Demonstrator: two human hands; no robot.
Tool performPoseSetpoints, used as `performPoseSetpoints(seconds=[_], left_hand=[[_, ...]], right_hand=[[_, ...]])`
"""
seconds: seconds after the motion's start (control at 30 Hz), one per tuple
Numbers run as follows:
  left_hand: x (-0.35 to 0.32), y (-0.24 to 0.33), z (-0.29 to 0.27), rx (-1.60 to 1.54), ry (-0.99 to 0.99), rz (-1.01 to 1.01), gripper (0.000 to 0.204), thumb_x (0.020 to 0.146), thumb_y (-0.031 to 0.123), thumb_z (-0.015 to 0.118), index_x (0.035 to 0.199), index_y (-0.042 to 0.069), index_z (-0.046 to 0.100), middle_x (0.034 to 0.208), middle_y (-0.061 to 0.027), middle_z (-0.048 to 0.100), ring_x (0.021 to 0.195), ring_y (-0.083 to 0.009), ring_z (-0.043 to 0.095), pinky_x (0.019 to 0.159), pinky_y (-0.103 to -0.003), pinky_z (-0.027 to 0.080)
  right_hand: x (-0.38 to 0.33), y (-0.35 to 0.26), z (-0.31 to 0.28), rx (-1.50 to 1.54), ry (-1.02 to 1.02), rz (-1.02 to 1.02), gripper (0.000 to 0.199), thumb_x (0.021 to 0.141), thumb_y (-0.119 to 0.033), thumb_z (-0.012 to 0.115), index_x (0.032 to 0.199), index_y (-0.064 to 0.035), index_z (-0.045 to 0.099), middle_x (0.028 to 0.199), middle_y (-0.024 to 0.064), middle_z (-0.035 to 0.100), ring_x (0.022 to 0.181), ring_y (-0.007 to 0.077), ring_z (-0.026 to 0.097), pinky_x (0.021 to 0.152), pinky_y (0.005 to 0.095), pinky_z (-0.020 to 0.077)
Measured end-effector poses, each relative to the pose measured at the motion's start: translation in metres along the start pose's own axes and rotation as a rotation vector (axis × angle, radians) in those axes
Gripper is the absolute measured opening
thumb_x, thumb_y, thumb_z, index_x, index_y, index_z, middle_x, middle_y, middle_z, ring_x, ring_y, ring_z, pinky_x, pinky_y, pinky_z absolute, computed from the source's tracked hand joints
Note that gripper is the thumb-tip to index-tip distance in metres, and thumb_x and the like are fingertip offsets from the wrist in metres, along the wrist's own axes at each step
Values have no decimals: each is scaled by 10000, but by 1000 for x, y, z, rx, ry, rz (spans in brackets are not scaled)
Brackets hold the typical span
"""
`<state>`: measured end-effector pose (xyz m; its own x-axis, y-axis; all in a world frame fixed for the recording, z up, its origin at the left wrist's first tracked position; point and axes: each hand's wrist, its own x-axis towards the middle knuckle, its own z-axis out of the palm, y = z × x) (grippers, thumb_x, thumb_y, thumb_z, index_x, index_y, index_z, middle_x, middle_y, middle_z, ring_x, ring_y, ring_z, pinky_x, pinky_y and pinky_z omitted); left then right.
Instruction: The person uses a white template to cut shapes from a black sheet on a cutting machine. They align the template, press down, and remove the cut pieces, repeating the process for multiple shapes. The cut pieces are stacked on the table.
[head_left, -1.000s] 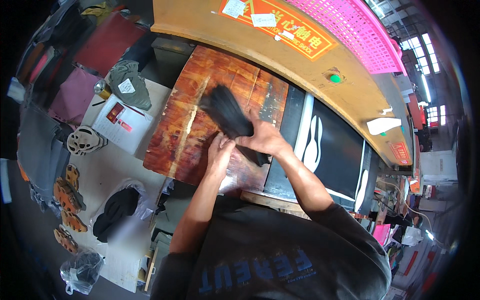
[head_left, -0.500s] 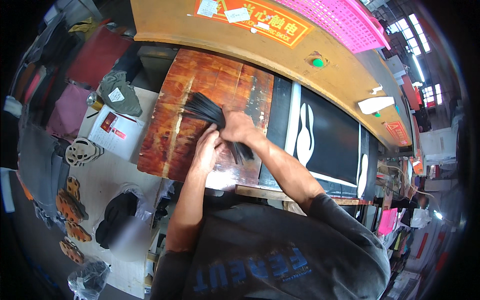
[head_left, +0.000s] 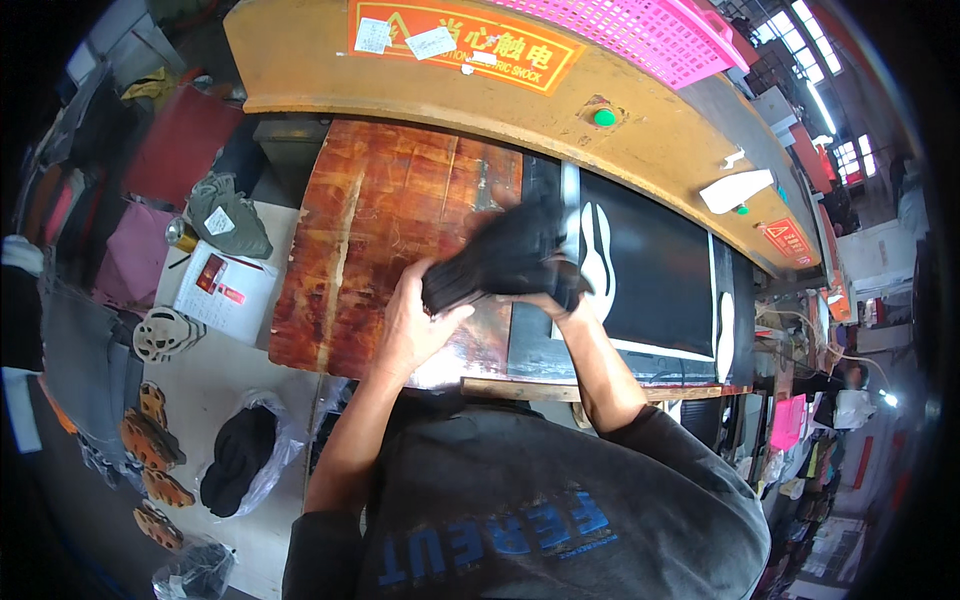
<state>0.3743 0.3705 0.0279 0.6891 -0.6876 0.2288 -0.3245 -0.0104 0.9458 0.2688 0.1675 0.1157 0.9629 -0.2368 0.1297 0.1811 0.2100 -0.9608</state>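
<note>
The left hand (head_left: 408, 325) grasps the left end of a bundle of black strips (head_left: 480, 268), thumb below. The right hand (head_left: 540, 301) is under the bundle's other part, mostly hidden and blurred; how its fingers close I cannot tell. The bundle is above the right part of the wooden board (head_left: 385, 200), reaching past its right edge. Half a second ago its fanned end pointed left, over the board's middle, with the right hand on top; now the wider end points right. Right of the board lies a black panel (head_left: 650, 265) with white shapes; left of it, a drink can (head_left: 181, 235); beyond it, an orange beam (head_left: 300, 85) with a green button (head_left: 604, 117).
</note>
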Motion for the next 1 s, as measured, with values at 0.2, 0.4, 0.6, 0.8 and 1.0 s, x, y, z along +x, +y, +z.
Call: performPoseSetpoints(seconds=[0.2, 0.4, 0.6, 0.8, 1.0], left_hand=[[8, -14, 23, 282, -41, -15, 725, 742, 227, 921, 1366, 28, 610, 1293, -255, 679, 1239, -460, 635, 1085, -542, 509], [12, 26, -9, 677, -173, 122, 769, 723, 304, 964, 1363, 72, 607, 1142, -192, 714, 1055, -416, 701, 922, -506, 567], [-13, 16, -2, 865, -245, 191, 904, 711, 360, 964, 1476, 103, 556, 1305, -147, 646, 1208, -355, 622, 1038, -491, 504], [-16, -11, 1, 804, -148, 67, 822, 731, 395, 958, 1395, 78, 593, 1261, -154, 696, 1168, -373, 680, 982, -511, 558], [-23, 15, 1, 847, -177, -206, 744, 776, 424, 926, 1330, 35, 618, 1203, -211, 742, 1115, -409, 728, 911, -515, 595]], right_hand=[[-35, 46, -7, -154, 53, -37, 961, 763, -315, 982, 1540, 6, 517, 1467, 164, 632, 1296, 249, 646, 1144, 398, 494], [-40, 56, -45, 460, 280, -124, 803, 934, -464, 846, 1559, -95, 502, 1495, 94, 608, 1408, 268, 547, 1220, 486, 422], [-45, 111, -63, 810, 528, 1, 833, 964, -732, 629, 1483, -83, 576, 1320, 182, 708, 1264, 402, 654, 1115, 633, 511], [-33, 128, -76, 941, 594, 57, 802, 1021, -744, 537, 1370, -26, 609, 1229, 164, 732, 1196, 369, 691, 1051, 583, 560], [-10, 106, -68, 919, 467, 158, 879, 1037, -798, 408, 1320, -5, 659, 1274, 177, 733, 1170, 347, 703, 1075, 511, 550]])
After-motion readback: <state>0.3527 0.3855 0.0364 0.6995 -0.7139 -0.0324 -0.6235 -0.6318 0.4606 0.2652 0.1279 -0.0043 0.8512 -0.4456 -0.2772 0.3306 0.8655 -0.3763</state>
